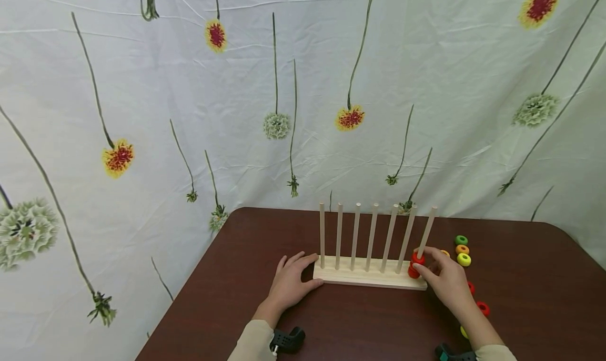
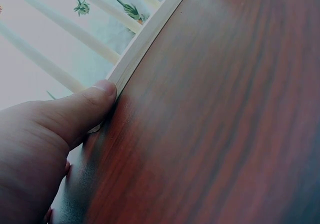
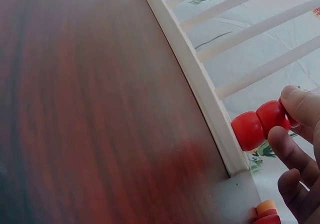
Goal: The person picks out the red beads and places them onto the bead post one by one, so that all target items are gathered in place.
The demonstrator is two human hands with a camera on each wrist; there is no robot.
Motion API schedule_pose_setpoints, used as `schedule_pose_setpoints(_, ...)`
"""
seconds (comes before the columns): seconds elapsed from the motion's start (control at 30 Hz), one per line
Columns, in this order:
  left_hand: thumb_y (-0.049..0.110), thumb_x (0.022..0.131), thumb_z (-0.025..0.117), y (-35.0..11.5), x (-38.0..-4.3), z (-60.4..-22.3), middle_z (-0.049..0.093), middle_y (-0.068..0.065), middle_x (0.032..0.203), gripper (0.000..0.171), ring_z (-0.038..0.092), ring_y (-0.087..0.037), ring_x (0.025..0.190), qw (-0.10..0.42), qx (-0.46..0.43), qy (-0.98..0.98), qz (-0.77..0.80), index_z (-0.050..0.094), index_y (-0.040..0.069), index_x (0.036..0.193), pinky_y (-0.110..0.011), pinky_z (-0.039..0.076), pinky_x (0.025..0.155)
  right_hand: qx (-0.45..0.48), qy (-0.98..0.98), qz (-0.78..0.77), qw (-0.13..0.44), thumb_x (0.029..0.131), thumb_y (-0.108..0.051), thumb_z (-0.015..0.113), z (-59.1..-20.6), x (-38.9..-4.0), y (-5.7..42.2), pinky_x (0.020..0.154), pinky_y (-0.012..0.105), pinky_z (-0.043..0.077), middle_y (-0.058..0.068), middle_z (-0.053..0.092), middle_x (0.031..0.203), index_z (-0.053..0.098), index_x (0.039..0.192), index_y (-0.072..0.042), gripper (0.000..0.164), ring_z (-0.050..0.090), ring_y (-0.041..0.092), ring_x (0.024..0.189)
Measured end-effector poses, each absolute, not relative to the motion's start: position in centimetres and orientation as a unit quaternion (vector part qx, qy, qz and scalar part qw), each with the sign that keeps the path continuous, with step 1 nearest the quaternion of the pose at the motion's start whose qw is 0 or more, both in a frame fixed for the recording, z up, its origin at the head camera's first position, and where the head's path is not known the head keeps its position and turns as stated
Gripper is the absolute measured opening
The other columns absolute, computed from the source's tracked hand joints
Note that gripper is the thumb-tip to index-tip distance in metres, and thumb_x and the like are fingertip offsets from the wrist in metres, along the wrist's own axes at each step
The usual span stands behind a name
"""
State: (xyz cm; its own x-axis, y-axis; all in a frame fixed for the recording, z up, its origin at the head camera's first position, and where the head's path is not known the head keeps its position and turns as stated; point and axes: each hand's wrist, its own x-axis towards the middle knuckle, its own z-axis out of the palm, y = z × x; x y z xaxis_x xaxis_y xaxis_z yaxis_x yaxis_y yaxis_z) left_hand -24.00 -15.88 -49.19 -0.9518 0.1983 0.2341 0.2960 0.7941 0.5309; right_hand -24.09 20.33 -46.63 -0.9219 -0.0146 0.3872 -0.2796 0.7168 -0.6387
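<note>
A pale wooden peg rack (image 1: 369, 279) with a row of upright pegs stands on the table. At its left end, my left hand (image 1: 293, 282) holds the base, thumb (image 2: 102, 91) against the front edge and index finger at the far corner. Red rings (image 3: 250, 130) are stacked at the bottom of the rightmost peg (image 1: 427, 229). My right hand (image 1: 447, 279) pinches another red ring (image 3: 290, 115) between thumb and fingers, just above the stacked ones on that peg. The other pegs carry no rings. The left hand's remaining fingers are mostly hidden in the left wrist view.
Loose rings lie right of the rack: green (image 1: 461, 240), orange (image 1: 462, 250) and yellow (image 1: 464, 260) behind, red (image 1: 482, 308) nearer the right forearm, which partly covers a yellow one (image 1: 464, 332). A flowered cloth (image 1: 303, 87) hangs behind the dark brown table (image 1: 369, 319).
</note>
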Motion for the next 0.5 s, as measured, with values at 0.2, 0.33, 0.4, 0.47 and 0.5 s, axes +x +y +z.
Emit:
schedule_pose_setpoints(0.2, 0.041, 0.088, 0.076, -15.84, -23.98, -49.13, 0.06, -0.003, 0.144, 0.062, 0.044, -0.031, 0.144, 0.084, -0.131, -0.943, -0.294, 0.058, 0.017, 0.142, -0.064, 0.017, 0.122, 0.075, -0.91, 0.372, 0.17, 0.09, -0.019, 0.076, -46.8, -24.14, 20.38, 0.048, 0.022, 0.043, 0.004, 0.063, 0.078, 0.065, 0.124, -0.007, 0.038, 0.049, 0.004, 0.057)
schedule_pose_setpoints(0.33, 0.04, 0.087, 0.076, -15.84, -24.0, -49.18, 0.06, -0.003, 0.143, 0.062, 0.044, -0.031, 0.144, 0.085, -0.132, -0.943, -0.294, 0.058, 0.017, 0.142, -0.065, 0.017, 0.122, 0.072, -0.908, 0.38, 0.158, 0.091, -0.019, 0.075, -46.83, -24.09, 20.43, 0.048, 0.023, 0.043, 0.003, 0.063, 0.071, 0.063, 0.125, -0.006, 0.039, 0.049, 0.005, 0.055)
schedule_pose_setpoints(0.4, 0.04, 0.087, 0.076, -15.86, -24.01, -49.19, 0.06, -0.003, 0.143, 0.062, 0.044, -0.031, 0.143, 0.086, -0.132, -0.943, -0.293, 0.058, 0.017, 0.142, -0.065, 0.017, 0.122, 0.07, -0.908, 0.385, 0.152, 0.091, -0.019, 0.074, -46.8, -24.08, 20.43, 0.048, 0.023, 0.043, 0.003, 0.064, 0.07, 0.062, 0.127, -0.005, 0.04, 0.05, 0.005, 0.055)
schedule_pose_setpoints(0.47, 0.04, 0.087, 0.076, -15.88, -24.05, -49.24, 0.06, -0.003, 0.143, 0.062, 0.044, -0.031, 0.144, 0.085, -0.132, -0.943, -0.292, 0.058, 0.017, 0.142, -0.065, 0.017, 0.122, 0.068, -0.907, 0.388, 0.146, 0.092, -0.02, 0.073, -46.79, -24.09, 20.43, 0.049, 0.023, 0.044, 0.003, 0.065, 0.069, 0.061, 0.128, -0.004, 0.041, 0.051, 0.005, 0.055)
schedule_pose_setpoints(0.5, 0.041, 0.087, 0.076, -15.89, -24.07, -49.27, 0.06, -0.003, 0.143, 0.062, 0.044, -0.031, 0.144, 0.085, -0.132, -0.944, -0.292, 0.058, 0.017, 0.142, -0.065, 0.017, 0.122, 0.067, -0.908, 0.389, 0.143, 0.092, -0.02, 0.073, -46.8, -24.11, 20.44, 0.049, 0.023, 0.044, 0.003, 0.065, 0.069, 0.06, 0.129, -0.004, 0.042, 0.051, 0.005, 0.055)
